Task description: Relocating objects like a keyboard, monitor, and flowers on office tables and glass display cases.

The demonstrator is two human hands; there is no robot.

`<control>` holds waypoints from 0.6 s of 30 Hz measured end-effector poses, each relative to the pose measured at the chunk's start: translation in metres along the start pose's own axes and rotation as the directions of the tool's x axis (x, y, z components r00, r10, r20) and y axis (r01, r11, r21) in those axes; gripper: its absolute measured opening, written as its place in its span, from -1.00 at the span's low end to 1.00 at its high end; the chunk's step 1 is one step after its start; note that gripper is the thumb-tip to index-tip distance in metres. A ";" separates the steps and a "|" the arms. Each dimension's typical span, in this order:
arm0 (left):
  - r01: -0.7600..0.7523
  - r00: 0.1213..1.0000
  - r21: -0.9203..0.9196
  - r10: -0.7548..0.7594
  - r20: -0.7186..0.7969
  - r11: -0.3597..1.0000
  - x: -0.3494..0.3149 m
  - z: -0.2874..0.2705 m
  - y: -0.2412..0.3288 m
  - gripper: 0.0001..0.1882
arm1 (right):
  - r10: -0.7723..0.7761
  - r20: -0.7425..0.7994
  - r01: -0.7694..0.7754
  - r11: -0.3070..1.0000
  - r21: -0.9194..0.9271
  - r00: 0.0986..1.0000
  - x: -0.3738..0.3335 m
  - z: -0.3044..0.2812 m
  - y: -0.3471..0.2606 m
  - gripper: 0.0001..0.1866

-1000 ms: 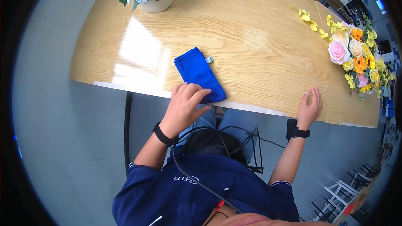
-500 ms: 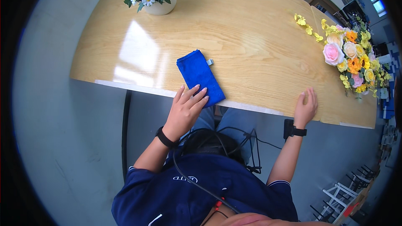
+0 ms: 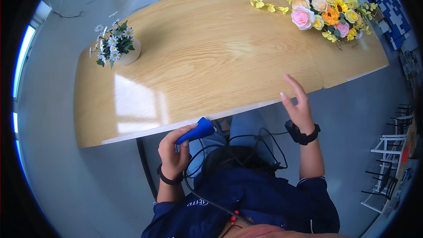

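Note:
My left hand [image 3: 173, 152] grips a folded blue cloth [image 3: 197, 131] just below the near edge of the wooden table [image 3: 211, 57], off the tabletop. Its fingers are closed around the cloth's lower end. My right hand [image 3: 297, 105] is lifted at the table's near edge with its fingers spread and holds nothing. A black band sits on each wrist.
A white pot of daisies [image 3: 115, 46] stands at the table's left end. A spray of pink, orange and yellow flowers [image 3: 328, 6] lies at the far right. Black cables [image 3: 246, 143] loop over my lap. White chairs [image 3: 387, 167] stand on the floor to the right.
The blue cloth lay flat on the table under my left hand; now that hand has pulled it off the edge and holds it. My right hand has lifted off the table edge.

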State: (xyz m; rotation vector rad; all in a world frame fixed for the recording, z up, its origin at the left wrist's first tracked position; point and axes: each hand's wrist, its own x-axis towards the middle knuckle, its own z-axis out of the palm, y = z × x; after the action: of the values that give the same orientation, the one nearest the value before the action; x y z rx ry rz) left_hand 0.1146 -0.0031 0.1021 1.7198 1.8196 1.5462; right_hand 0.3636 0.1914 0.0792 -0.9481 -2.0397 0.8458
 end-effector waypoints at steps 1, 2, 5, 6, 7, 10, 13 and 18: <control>-0.004 0.999 -0.016 0.005 0.052 1.000 0.003 -0.002 0.005 -0.75 | -0.021 0.109 0.015 0.999 0.052 0.994 -0.006 0.004 -0.018 -0.52; -0.044 0.995 -0.044 0.047 0.088 0.998 0.003 0.000 0.007 -0.75 | -0.148 0.234 0.156 0.988 -0.012 0.961 -0.010 0.007 -0.033 -0.45; -0.082 0.978 -0.195 0.116 0.172 0.977 0.004 0.008 0.011 -0.75 | -0.340 0.489 0.368 0.929 0.041 0.803 -0.020 0.023 -0.062 -0.29; -0.059 0.974 -0.230 0.106 0.200 0.972 0.003 0.009 0.012 -0.75 | -0.349 0.507 0.329 0.935 0.132 0.788 -0.025 0.032 -0.066 -0.26; -0.057 0.974 -0.229 0.105 0.202 0.972 0.001 0.010 0.013 -0.75 | -0.339 0.532 0.289 0.941 0.178 0.776 -0.030 0.040 -0.071 -0.26; -0.031 0.969 -0.266 0.094 0.227 0.964 -0.003 0.013 0.014 -0.76 | -0.312 0.513 0.183 0.941 0.286 0.800 -0.045 0.066 -0.070 -0.35; 0.077 0.991 -0.370 -0.031 0.129 0.926 -0.007 0.015 0.012 -0.81 | -0.211 0.612 0.026 0.955 0.296 0.762 -0.054 0.077 -0.061 -0.52; 0.441 0.891 -0.419 -0.443 0.098 0.794 -0.022 0.009 -0.008 -0.80 | -0.118 0.597 -0.121 0.931 0.345 0.794 -0.058 0.073 -0.047 -0.70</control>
State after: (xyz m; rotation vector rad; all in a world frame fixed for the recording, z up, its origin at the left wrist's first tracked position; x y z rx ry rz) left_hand 0.1235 -0.0149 0.0816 0.9981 1.5683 1.5832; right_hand 0.3151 0.1016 0.0590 -0.4874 -2.2697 1.6397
